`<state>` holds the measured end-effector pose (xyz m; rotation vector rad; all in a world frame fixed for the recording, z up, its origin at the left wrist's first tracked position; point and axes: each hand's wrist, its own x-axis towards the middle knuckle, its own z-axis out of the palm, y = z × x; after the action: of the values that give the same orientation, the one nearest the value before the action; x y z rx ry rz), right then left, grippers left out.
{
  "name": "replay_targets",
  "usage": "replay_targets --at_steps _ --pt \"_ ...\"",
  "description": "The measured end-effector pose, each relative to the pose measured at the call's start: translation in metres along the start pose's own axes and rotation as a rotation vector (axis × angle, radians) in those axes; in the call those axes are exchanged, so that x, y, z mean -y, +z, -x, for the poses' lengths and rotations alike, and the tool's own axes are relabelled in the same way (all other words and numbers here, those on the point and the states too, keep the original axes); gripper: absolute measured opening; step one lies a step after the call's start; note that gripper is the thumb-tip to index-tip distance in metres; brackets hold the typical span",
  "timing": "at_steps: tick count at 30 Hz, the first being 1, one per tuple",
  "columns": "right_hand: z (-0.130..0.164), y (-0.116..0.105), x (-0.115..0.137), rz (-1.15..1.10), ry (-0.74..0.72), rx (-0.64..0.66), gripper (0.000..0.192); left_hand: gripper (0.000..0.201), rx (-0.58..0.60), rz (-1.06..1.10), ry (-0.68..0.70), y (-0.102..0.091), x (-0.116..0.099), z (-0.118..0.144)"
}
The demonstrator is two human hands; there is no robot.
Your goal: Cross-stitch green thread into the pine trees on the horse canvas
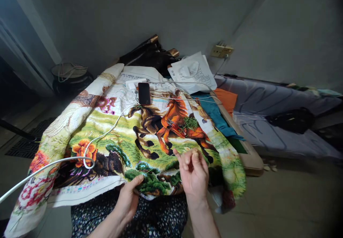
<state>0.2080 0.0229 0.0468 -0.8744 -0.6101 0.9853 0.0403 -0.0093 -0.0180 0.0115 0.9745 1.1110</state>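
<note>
A large cross-stitch cloth (pixel 107 118) with horses, grass and flowers spreads before me, its left and right sides rolled up. My left hand (pixel 127 198) grips its near edge, thumb on top by the dark green stitched foliage and the fingers underneath, out of sight. Raised above the lower right part of the cloth, my right hand (pixel 195 175) is closed in a pinch, palm up and little finger stretched out. Whatever lies between thumb and forefinger is too small to make out. A tangle of green thread (pixel 191 123) rests on the red horse, beside what looks like small scissors (pixel 173 124).
A dark phone (pixel 144 93) lies on the upper cloth. A white cable (pixel 107 134) loops across the left half. Behind are a white paper bag (pixel 193 72) and dark bags (pixel 146 55). Teal fabric (pixel 214 114) lies at the right; a wall socket (pixel 222 51) is beyond.
</note>
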Motion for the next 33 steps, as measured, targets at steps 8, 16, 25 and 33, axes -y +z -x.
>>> replay_targets --at_steps 8,16,25,33 --pt "0.046 -0.003 -0.029 0.593 0.226 0.335 0.022 0.020 0.018 -0.046 0.041 -0.001 0.000 -0.002" --pt "0.061 0.006 -0.037 1.000 0.109 0.484 0.027 0.018 0.013 -0.043 0.049 -0.005 0.001 -0.004" --pt "0.061 0.009 -0.040 1.018 0.081 0.452 0.027 0.019 0.020 -0.039 0.044 -0.007 0.002 -0.006" --pt "0.070 0.012 -0.054 1.007 0.092 0.341 0.017 0.018 -0.007 -0.055 0.088 -0.006 0.005 -0.007"
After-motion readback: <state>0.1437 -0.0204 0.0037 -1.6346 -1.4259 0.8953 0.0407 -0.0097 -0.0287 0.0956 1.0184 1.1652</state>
